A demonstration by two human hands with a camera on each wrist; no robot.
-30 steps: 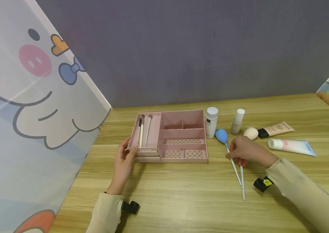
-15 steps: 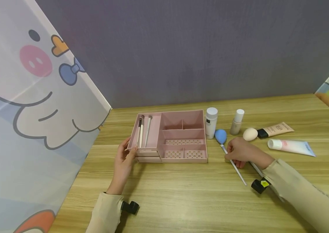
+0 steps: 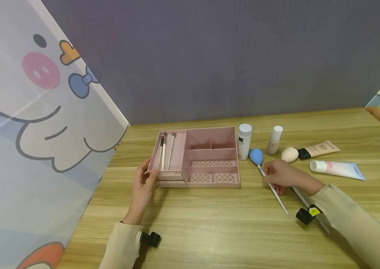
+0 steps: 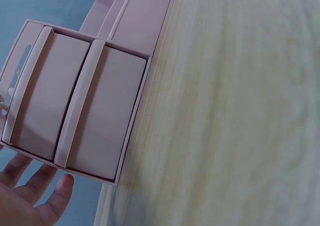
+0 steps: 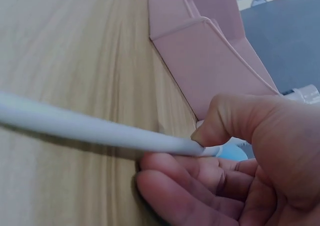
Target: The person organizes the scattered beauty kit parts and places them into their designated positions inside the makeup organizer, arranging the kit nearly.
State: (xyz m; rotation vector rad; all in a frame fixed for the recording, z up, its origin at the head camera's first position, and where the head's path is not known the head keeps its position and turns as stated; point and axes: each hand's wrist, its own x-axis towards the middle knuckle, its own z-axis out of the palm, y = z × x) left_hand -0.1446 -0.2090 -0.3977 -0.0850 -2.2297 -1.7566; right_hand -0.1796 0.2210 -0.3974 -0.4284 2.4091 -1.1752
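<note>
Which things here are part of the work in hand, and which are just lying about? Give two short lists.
In hand:
- right hand, its grip pinching the blue-headed stick
- second white stick under that hand
- left hand touching the pink organiser

Lying about:
- three brushes in the organiser
- white bottle
- beige bottle
- sponge
- two tubes

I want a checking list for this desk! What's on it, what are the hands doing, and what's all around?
Surface: wooden table, light grain.
Job's things: blue-tipped applicator with white handle; pink organizer holding three brushes in its left slot.
Clutter: white bottle, beige bottle, sponge egg, tan tube, white tube, a second white stick.
Grippers: right hand pinches the applicator handle; left hand rests against the organizer's front left corner.
Cables: nothing seen.
Surroundings: cartoon panels at both sides, grey wall behind.
</note>
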